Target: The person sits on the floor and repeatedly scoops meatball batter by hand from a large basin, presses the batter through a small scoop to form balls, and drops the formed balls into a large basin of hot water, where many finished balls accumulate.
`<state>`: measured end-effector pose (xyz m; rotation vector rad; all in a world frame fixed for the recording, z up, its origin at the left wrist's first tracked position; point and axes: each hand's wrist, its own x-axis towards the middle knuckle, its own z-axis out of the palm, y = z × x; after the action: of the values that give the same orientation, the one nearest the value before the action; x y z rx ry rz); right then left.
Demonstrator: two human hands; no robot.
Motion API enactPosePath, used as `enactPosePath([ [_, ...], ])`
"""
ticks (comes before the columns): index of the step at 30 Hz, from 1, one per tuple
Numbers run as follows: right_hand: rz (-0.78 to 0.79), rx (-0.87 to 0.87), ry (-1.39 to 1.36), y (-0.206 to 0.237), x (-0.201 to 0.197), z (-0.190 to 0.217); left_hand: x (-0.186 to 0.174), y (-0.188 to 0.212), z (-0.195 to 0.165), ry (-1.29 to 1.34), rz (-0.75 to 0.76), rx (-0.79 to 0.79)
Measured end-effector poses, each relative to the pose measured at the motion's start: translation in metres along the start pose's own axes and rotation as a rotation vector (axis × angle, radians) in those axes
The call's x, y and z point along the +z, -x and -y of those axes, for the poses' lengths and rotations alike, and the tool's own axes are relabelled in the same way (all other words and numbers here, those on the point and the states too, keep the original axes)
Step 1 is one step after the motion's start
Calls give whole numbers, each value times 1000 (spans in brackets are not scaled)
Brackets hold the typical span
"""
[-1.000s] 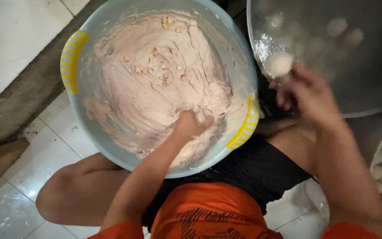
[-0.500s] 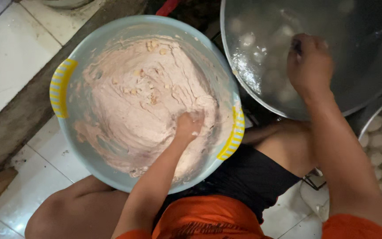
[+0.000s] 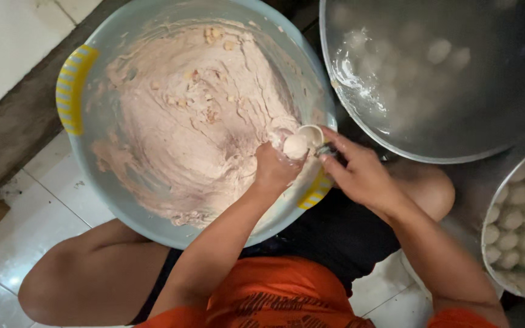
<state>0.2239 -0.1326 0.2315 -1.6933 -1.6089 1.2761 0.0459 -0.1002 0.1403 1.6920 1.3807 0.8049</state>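
A large grey-blue plastic basin (image 3: pixel 92 152) with yellow handles holds pinkish-beige meat paste (image 3: pixel 183 121). My left hand (image 3: pixel 277 167) is closed in a fist at the basin's near right side, and a round ball of paste (image 3: pixel 295 146) bulges out of its top. My right hand (image 3: pixel 360 173) holds a small spoon (image 3: pixel 312 135), whose bowl rests against that ball. To the right sits a big metal pot (image 3: pixel 396 130) of steaming water with pale balls floating in it.
A metal bowl (image 3: pixel 487 243) at the far right holds several shaped white balls. My bare knees flank the basin over a white tiled floor (image 3: pixel 19 237). A dark concrete strip (image 3: pixel 13 140) runs along the left.
My right hand has come back from over the pot to the basin with the spoon. My left hand has squeezed a fresh ball up out of its fist.
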Motion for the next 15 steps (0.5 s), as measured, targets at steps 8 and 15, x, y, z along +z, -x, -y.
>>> enactPosePath([
  [8, 271, 335, -416, -5, 13, -7, 2, 12, 24, -125, 179, -229],
  [15, 130, 350, -468, -17, -15, -14, -7, 62, 82, -456, 373, -184],
])
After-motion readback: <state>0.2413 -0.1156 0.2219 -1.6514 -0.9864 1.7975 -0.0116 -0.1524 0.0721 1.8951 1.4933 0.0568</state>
